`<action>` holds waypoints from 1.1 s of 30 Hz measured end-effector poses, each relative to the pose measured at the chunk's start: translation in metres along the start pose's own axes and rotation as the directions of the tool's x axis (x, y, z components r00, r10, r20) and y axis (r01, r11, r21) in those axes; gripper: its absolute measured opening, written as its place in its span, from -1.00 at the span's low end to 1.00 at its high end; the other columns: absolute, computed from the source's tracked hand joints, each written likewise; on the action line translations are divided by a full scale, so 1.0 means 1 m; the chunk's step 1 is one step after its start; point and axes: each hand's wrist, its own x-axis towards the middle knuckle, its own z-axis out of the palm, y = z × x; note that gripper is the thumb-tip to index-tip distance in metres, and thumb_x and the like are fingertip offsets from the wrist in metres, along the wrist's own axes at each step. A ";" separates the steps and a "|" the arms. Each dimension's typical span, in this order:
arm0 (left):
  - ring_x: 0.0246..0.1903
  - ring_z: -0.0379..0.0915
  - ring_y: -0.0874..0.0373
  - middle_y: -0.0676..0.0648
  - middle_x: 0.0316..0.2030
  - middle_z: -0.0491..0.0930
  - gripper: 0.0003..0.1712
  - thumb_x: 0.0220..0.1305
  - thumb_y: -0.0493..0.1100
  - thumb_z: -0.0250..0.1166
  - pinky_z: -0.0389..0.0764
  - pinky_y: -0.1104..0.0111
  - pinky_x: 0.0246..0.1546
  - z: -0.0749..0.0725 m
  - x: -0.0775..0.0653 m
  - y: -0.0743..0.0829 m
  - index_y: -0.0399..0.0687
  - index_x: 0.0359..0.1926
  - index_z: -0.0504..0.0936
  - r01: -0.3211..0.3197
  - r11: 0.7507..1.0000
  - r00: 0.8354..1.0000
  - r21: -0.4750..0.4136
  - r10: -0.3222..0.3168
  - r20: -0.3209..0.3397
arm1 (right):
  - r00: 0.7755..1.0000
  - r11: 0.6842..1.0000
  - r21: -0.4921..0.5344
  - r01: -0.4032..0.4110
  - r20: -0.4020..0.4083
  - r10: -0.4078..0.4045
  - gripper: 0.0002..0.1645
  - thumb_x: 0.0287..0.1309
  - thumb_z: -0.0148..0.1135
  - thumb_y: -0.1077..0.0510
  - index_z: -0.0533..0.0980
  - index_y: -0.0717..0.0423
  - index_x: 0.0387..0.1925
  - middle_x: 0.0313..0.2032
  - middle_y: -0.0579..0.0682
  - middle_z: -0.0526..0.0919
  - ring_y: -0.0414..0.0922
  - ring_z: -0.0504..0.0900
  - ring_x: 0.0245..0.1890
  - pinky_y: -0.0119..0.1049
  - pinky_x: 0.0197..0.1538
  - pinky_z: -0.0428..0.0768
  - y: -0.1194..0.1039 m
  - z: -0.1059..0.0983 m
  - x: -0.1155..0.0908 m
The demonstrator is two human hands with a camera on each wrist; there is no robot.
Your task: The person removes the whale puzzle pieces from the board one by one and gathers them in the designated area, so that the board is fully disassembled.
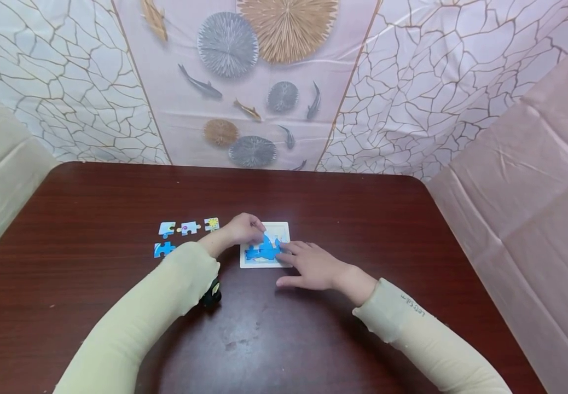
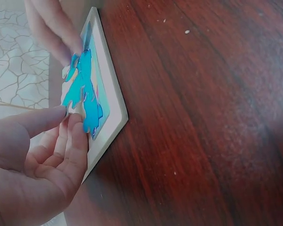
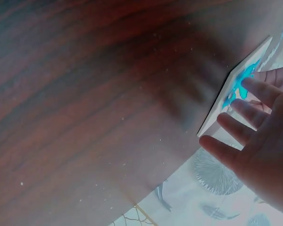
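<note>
A square jigsaw tray (image 1: 265, 265) with a pale rim lies on the table, with blue pieces (image 1: 260, 254) of a picture inside it. My left hand (image 1: 245, 229) reaches over the tray's left side. Between its thumb and fingers it pinches a blue jigsaw piece (image 2: 74, 93) at the picture's upper part. From the right, my right hand (image 1: 316, 266) extends its spread fingers over the tray's right edge. Its fingertips (image 3: 247, 84) are at the blue pieces, and the thumb lies apart near the tabletop. The fingers partly cover the picture.
Loose jigsaw pieces lie left of the tray: a blue one (image 1: 163, 249), one with a yellow sun (image 1: 212, 223), a pale blue one (image 1: 189, 227) and another at the corner (image 1: 167, 228). Patterned cloth (image 1: 274, 137) hangs behind the dark wooden table (image 1: 343, 202).
</note>
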 end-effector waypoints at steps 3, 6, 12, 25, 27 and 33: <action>-0.38 0.46 0.11 -0.16 -0.30 0.60 -0.73 0.15 -0.20 0.25 0.54 0.42 -0.35 0.000 0.000 -0.001 -0.25 -0.14 0.59 -0.002 1.000 1.000 0.006 0.002 0.004 | 1.000 1.000 0.007 -0.017 0.016 0.017 -0.14 0.15 -0.01 -0.40 0.23 -0.04 0.36 0.42 0.00 0.14 0.01 0.10 0.42 0.12 0.37 0.14 0.000 0.001 0.001; -0.37 0.46 0.11 -0.16 -0.29 0.60 -0.73 0.15 -0.20 0.25 0.53 0.43 -0.34 0.000 0.000 0.000 -0.24 -0.13 0.59 -0.008 1.000 1.000 0.015 0.008 0.001 | 0.998 0.999 0.004 -0.045 0.053 0.045 -0.09 0.15 -0.04 -0.42 0.11 -0.07 0.41 0.45 -0.05 0.02 -0.02 0.01 0.45 0.17 0.39 0.05 0.000 0.005 0.000; -0.37 0.48 0.11 -0.17 -0.30 0.61 -0.71 0.14 -0.20 0.25 0.55 0.43 -0.33 0.000 0.000 0.000 -0.25 -0.12 0.59 -0.023 1.000 1.000 0.006 0.023 -0.005 | 0.997 0.999 -0.003 -0.051 0.066 0.051 -0.07 0.15 -0.06 -0.44 0.07 -0.09 0.42 0.46 -0.06 -0.01 -0.04 -0.02 0.46 0.17 0.40 0.03 0.000 0.006 -0.001; -0.40 0.56 0.20 -0.22 -0.25 0.62 -0.70 0.24 -0.25 0.20 0.65 0.32 -0.17 -0.017 -0.001 -0.002 -0.34 -0.03 0.52 -0.054 0.967 0.998 -0.250 0.043 -0.048 | 0.996 0.999 -0.008 -0.047 0.071 0.047 -0.06 0.14 -0.05 -0.44 0.07 -0.09 0.42 0.46 -0.04 -0.01 -0.03 -0.03 0.46 0.18 0.39 0.03 0.000 0.007 0.000; -0.37 0.57 0.18 -0.22 -0.22 0.62 -0.69 0.25 -0.26 0.20 0.64 0.29 -0.13 -0.023 -0.004 -0.001 -0.33 -0.02 0.51 -0.048 0.963 0.998 -0.265 0.036 -0.049 | 0.996 0.999 -0.004 -0.048 0.072 0.048 -0.07 0.15 -0.05 -0.44 0.07 -0.09 0.42 0.46 -0.04 -0.01 -0.03 -0.03 0.46 0.19 0.39 0.04 0.000 0.007 0.000; -0.35 0.58 0.15 -0.27 -0.18 0.60 -0.66 0.25 -0.29 0.19 0.59 0.17 -0.03 -0.041 -0.013 -0.004 -0.38 0.01 0.47 -0.043 0.959 0.998 -0.280 0.031 -0.048 | 0.996 0.999 -0.004 -0.047 0.073 0.048 -0.07 0.15 -0.05 -0.43 0.07 -0.09 0.42 0.46 -0.04 -0.01 -0.03 -0.03 0.46 0.19 0.38 0.04 0.001 0.007 0.000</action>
